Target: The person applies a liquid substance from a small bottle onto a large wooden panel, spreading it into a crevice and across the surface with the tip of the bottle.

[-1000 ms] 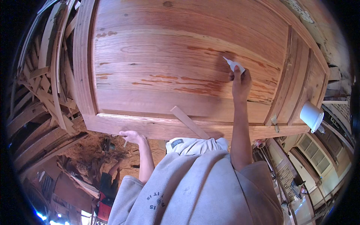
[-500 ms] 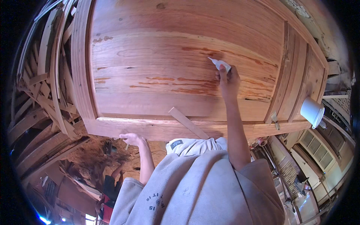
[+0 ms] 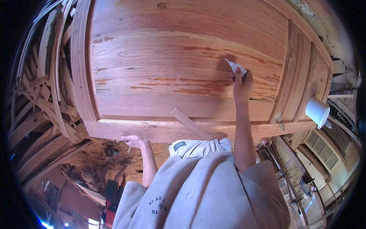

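Observation:
My right hand [image 3: 243,84] is closed round a small white squeeze bottle [image 3: 238,69] with a thin pointed nozzle. The nozzle points up and left, just above a large wooden panel door [image 3: 152,101]. Glossy brown streaks [image 3: 198,91] run along the grain of the door's wide panel, several of them left of and beyond the bottle. At the door's near edge, toward the left, my left hand [image 3: 134,141] rests with its fingers stretched out; their undersides are hidden.
A flat wood strip [image 3: 190,124] lies slantwise over the near rail. Right of it are a putty knife [image 3: 280,120] and a white tub [image 3: 317,112]. Scrap boards [image 3: 49,72] pile up at left. Another person [image 3: 111,198] is partly visible at lower left, near sawdust.
My right hand has moved a little to the right with the bottle, and its shadow on the panel has shifted too. My left hand stays in place.

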{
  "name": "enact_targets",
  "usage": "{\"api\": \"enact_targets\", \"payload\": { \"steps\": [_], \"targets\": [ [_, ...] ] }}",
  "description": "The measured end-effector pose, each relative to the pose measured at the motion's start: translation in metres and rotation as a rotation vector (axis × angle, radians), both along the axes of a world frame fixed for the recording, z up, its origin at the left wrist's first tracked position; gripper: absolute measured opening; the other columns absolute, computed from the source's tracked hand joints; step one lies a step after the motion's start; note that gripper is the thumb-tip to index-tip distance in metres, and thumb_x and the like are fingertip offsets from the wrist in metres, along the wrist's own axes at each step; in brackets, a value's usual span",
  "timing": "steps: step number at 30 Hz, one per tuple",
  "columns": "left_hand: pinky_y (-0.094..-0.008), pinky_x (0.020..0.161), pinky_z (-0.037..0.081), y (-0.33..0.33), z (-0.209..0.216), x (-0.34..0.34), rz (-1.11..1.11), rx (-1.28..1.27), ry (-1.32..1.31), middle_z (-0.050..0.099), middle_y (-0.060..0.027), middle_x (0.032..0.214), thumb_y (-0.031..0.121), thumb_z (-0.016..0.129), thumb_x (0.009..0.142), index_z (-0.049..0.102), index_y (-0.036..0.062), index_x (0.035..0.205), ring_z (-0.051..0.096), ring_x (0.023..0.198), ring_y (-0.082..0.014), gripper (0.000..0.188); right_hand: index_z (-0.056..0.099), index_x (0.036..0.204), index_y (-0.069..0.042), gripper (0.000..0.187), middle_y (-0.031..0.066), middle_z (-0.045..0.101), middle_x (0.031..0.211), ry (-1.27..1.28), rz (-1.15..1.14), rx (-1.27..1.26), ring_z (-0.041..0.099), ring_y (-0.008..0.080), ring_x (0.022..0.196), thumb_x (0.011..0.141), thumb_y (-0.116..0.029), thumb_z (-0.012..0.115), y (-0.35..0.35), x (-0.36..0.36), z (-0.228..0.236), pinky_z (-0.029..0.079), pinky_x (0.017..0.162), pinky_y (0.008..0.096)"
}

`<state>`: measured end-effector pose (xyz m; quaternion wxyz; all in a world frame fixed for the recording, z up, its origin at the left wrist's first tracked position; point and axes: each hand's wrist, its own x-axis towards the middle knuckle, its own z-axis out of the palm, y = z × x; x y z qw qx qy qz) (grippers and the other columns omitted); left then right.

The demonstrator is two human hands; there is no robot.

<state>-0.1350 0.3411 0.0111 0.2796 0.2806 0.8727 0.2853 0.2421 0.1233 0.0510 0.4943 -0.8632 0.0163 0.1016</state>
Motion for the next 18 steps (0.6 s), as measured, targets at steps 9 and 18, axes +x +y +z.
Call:
{"api": "enact_targets", "payload": {
  "steps": [9,18],
  "targets": [
    [-0.0458,0.107,0.045,0.001,-0.002,-0.002,0.014,-0.029,0.018,0.043,-0.032,0.141,0.05,0.029,0.103,0.038,-0.0159,0.138,0.05,0.125,-0.0437,0.075,0.059,0.095,0.003,0.029,0.0067,0.066,0.071,0.055,0.007,0.0,0.062,0.0088,0.063,0.099,-0.025,0.061,0.002,-0.005,0.0,0.05,0.056,0.0236],
    [-0.0462,0.107,0.043,0.001,-0.002,-0.003,0.025,0.021,-0.062,0.044,-0.0315,0.142,0.049,0.029,0.103,0.039,-0.0135,0.139,0.049,0.126,-0.0441,0.073,0.06,0.093,0.003,0.031,0.0101,0.067,0.069,-0.035,-0.038,-0.088,0.063,0.0138,0.059,0.097,-0.028,0.062,-0.018,0.003,-0.006,0.048,0.053,0.0289]
  ]
}}
